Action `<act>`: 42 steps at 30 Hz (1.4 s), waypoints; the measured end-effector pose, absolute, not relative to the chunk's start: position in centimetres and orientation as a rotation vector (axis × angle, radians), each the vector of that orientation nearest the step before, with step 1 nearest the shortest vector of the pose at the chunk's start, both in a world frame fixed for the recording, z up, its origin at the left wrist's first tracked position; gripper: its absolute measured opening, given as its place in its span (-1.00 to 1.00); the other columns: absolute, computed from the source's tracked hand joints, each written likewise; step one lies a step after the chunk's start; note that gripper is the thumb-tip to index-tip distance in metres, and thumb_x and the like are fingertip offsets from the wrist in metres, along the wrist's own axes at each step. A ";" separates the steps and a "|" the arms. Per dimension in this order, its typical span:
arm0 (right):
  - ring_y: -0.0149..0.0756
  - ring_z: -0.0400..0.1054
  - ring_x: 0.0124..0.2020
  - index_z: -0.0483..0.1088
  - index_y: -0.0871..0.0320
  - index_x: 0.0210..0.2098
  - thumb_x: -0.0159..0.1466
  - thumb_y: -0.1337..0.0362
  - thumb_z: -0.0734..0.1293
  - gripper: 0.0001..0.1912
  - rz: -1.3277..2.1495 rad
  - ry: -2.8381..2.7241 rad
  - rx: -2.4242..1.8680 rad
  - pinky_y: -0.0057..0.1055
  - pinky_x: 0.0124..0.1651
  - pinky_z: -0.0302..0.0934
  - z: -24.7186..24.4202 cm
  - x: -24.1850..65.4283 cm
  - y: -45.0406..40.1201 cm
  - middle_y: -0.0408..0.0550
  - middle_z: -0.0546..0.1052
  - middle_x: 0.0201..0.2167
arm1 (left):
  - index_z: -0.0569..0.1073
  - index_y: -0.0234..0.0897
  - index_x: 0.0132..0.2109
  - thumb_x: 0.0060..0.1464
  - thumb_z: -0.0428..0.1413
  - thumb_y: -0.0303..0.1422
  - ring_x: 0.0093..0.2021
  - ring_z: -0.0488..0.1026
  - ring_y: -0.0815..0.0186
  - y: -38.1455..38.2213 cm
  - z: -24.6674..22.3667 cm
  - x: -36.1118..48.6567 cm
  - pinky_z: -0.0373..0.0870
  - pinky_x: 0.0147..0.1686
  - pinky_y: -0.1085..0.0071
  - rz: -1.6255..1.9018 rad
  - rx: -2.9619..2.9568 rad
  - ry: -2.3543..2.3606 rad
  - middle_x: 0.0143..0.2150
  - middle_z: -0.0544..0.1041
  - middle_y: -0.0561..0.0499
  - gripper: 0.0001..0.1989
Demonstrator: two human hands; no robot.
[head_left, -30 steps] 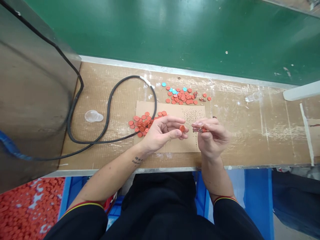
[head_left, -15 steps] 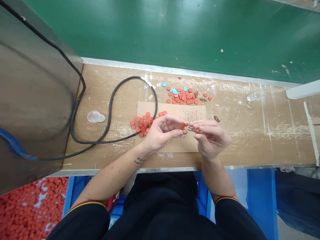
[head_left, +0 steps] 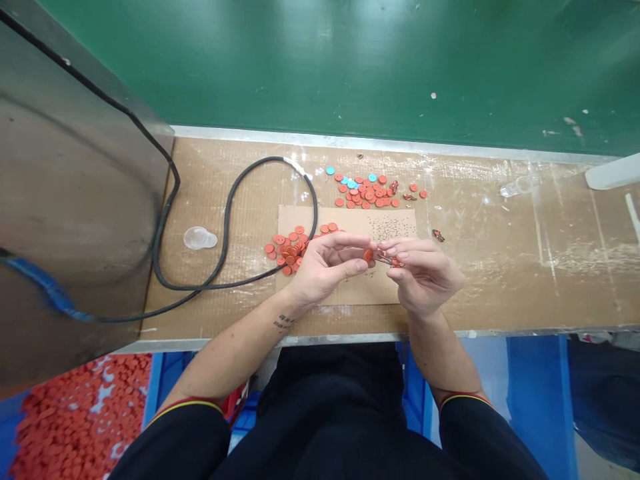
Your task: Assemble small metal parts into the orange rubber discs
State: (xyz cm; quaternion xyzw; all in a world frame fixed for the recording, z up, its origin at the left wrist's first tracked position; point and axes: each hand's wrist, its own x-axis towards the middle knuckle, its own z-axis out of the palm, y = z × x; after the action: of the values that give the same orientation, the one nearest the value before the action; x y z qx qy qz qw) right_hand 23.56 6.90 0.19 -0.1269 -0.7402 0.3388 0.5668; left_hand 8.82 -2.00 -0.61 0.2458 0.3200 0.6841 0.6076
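My left hand [head_left: 323, 268] pinches one red-orange button [head_left: 369, 255] between thumb and fingers, held on edge above the cardboard sheet [head_left: 360, 293]. Facing it, my right hand [head_left: 427, 272] is closed on a small reddish part with thin metal prongs [head_left: 389, 259], whose prongs point left at the button. The tips lie at or very near the button's face; I cannot tell whether they pass through its holes. Beside my left hand is a pile of red buttons [head_left: 290, 252]. Farther back lie more red buttons [head_left: 369, 193] with several blue buttons [head_left: 351, 184] among them.
A black cable [head_left: 227, 220] loops over the bench's left side, near a clear plastic scoop-like piece [head_left: 199, 238]. Another clear piece [head_left: 517, 187] lies at right. Small pronged parts [head_left: 438, 235] lie loose. A metal box [head_left: 85, 200] and green panel [head_left: 325, 67] bound the bench.
The gap between the button and the prongs has closed as my two hands came together. The whole view has shifted slightly, with things appearing a little farther right.
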 end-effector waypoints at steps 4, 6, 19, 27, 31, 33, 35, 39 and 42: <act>-0.22 0.68 -0.23 0.58 -0.03 -0.07 0.32 0.25 0.54 -0.81 0.840 -1.742 -0.219 -0.23 -0.18 0.67 0.2 23.5 7.1 -0.18 0.68 -0.31 | 0.64 -0.18 -0.11 -0.01 0.52 -0.32 -0.15 0.72 0.25 -2.0 -0.7 8.8 0.70 -0.05 0.33 1.621 0.576 0.712 -0.14 0.73 0.02 -0.68; -0.20 0.68 -0.24 0.59 -0.04 -0.07 0.30 0.27 0.55 -0.79 0.829 -1.747 -0.199 -0.23 -0.20 0.67 0.3 23.4 7.1 -0.17 0.68 -0.31 | 0.65 -0.16 -0.13 -0.03 0.52 -0.36 -0.17 0.72 0.29 -1.9 -0.6 8.8 0.70 -0.09 0.41 1.637 0.578 0.707 -0.14 0.73 0.04 -0.68; -0.19 0.67 -0.29 0.59 -0.06 -0.11 0.30 0.27 0.55 -0.82 0.715 -1.824 -0.196 -0.19 -0.29 0.67 0.5 23.4 7.2 -0.18 0.69 -0.35 | 0.62 -0.18 -0.14 -0.02 0.52 -0.31 -0.16 0.71 0.28 -1.9 -0.6 8.7 0.68 -0.10 0.38 1.608 0.604 0.734 -0.16 0.72 0.01 -0.68; -0.16 0.70 -0.27 0.59 -0.02 -0.26 0.29 0.23 0.56 -0.91 0.907 -1.809 -0.238 -0.17 -0.23 0.69 0.6 23.6 7.6 -0.18 0.70 -0.38 | 0.66 -0.20 -0.16 0.04 0.48 -0.37 -0.17 0.73 0.30 -1.9 -0.2 8.9 0.69 -0.09 0.46 1.691 0.700 0.741 -0.18 0.74 -0.03 -0.78; -0.20 0.69 -0.27 0.60 -0.02 -0.24 0.28 0.23 0.57 -0.90 1.026 -1.766 -0.199 -0.19 -0.18 0.68 0.7 23.5 7.7 -0.19 0.71 -0.38 | 0.68 -0.19 -0.16 0.01 0.50 -0.39 -0.15 0.74 0.28 -2.1 -0.2 9.1 0.71 -0.10 0.47 1.731 0.701 0.764 -0.15 0.75 -0.02 -0.76; -0.22 0.69 -0.29 0.61 -0.03 -0.25 0.27 0.22 0.58 -0.89 1.053 -1.744 -0.198 -0.20 -0.18 0.67 0.7 23.5 7.6 -0.19 0.71 -0.39 | 0.68 -0.20 -0.18 -0.02 0.52 -0.35 -0.18 0.74 0.27 -2.2 -0.2 9.1 0.73 -0.14 0.45 1.741 0.703 0.796 -0.17 0.75 -0.02 -0.75; -0.22 0.68 -0.33 0.61 -0.04 -0.26 0.26 0.20 0.59 -0.89 1.077 -1.725 -0.198 -0.20 -0.20 0.67 0.7 23.6 7.5 -0.20 0.71 -0.39 | 0.67 -0.21 -0.26 -0.05 0.54 -0.31 -0.22 0.73 0.27 -2.3 0.0 9.1 0.72 -0.20 0.46 1.752 0.737 0.854 -0.19 0.75 -0.04 -0.76; -0.23 0.67 -0.33 0.64 -0.06 -0.18 0.26 0.21 0.59 -0.86 1.147 -1.693 -0.148 -0.21 -0.21 0.65 0.8 23.6 7.3 -0.18 0.72 -0.38 | 0.66 -0.20 -0.39 -0.03 0.52 -0.30 -0.30 0.71 0.30 -2.6 0.4 9.0 0.69 -0.33 0.49 1.783 0.928 0.950 -0.19 0.76 -0.05 -0.81; -0.22 0.68 -0.27 0.65 -0.08 -0.10 0.28 0.23 0.58 -0.80 1.202 -1.675 -0.091 -0.24 -0.20 0.65 0.9 23.7 7.2 -0.17 0.73 -0.36 | 0.71 -0.11 -0.32 0.00 0.51 -0.36 -0.28 0.72 0.28 -2.7 0.6 9.0 0.72 -0.27 0.47 1.847 1.023 0.931 -0.19 0.76 -0.01 -0.87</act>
State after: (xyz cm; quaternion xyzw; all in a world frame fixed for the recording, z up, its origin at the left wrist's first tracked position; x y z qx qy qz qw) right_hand 23.66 7.24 0.90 -0.0378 -0.6965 0.4998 0.5134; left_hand 8.99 -2.69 0.58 0.4055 0.3687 0.7319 0.4049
